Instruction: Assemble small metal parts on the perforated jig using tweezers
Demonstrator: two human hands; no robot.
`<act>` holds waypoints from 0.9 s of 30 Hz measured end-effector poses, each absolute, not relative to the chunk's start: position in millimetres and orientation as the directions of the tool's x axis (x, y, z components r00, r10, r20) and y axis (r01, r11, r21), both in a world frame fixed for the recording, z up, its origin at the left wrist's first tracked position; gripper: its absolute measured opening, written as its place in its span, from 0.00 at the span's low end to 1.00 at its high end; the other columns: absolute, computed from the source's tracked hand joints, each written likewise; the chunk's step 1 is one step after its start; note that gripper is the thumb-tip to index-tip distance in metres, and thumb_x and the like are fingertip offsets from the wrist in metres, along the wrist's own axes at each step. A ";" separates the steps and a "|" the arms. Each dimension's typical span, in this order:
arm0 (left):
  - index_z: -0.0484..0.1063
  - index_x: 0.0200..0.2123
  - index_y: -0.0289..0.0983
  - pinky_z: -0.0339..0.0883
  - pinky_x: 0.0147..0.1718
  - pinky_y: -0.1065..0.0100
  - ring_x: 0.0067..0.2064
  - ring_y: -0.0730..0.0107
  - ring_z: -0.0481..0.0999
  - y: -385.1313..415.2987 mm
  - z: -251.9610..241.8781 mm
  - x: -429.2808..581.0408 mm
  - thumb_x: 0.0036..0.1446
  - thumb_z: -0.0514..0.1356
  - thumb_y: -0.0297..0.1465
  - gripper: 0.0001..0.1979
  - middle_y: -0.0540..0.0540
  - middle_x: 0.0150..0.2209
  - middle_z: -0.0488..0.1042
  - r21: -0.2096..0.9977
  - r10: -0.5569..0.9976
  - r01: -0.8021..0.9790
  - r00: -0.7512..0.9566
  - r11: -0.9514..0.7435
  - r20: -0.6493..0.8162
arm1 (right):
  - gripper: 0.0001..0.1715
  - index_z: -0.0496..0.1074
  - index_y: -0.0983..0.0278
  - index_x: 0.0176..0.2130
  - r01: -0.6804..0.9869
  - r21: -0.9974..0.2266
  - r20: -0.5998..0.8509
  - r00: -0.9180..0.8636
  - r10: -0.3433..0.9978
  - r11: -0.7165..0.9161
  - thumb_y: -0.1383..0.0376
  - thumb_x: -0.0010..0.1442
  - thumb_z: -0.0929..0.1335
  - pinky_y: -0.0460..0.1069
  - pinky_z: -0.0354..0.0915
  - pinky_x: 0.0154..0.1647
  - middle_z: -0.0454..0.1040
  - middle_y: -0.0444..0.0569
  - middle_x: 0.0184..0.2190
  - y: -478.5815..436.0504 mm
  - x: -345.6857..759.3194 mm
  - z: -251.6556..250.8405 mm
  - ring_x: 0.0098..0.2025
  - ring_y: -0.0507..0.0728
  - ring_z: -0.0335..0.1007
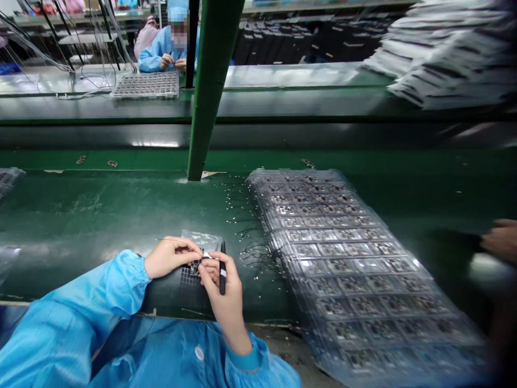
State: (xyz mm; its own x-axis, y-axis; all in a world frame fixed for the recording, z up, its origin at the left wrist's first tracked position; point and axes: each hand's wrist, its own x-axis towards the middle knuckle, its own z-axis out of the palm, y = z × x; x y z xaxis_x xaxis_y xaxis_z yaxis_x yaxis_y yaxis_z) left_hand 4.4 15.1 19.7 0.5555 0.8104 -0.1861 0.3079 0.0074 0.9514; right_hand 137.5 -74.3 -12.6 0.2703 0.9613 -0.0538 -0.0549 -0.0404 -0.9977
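Note:
My left hand (172, 256) reaches in from the left, its fingertips closed at the upper edge of a small circuit board (194, 269). A thin cable (163, 239) sticks out to the left above that hand. In my right hand (226, 288) black tweezers (223, 272) lie between the fingers, points up, while its thumb and fingertips meet the board's right side. The fingers partly cover the board. Below it is a dark gridded piece (188, 283), and behind it a clear plastic bag (202, 237).
Right of my hands lies a slanted stack of clear trays (335, 258) filled with circuit boards. Loose thin cables (252, 250) lie along its left side. A green post (210, 91) rises ahead. Another person's blurred hand (501, 240) is at far right; a co-worker (161, 54) sits opposite.

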 end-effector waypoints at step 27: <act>0.78 0.32 0.35 0.66 0.30 0.76 0.28 0.75 0.73 9.8 17.7 1.9 0.55 0.60 0.30 0.07 0.49 0.29 0.78 0.902 0.819 0.380 0.571 -0.206 -0.053 | 0.12 0.63 0.61 0.43 -0.046 -0.998 -0.048 0.282 0.958 -0.036 0.65 0.58 0.67 0.49 0.70 0.34 0.73 0.45 0.31 -75.4 137.3 -10.8 0.30 0.53 0.72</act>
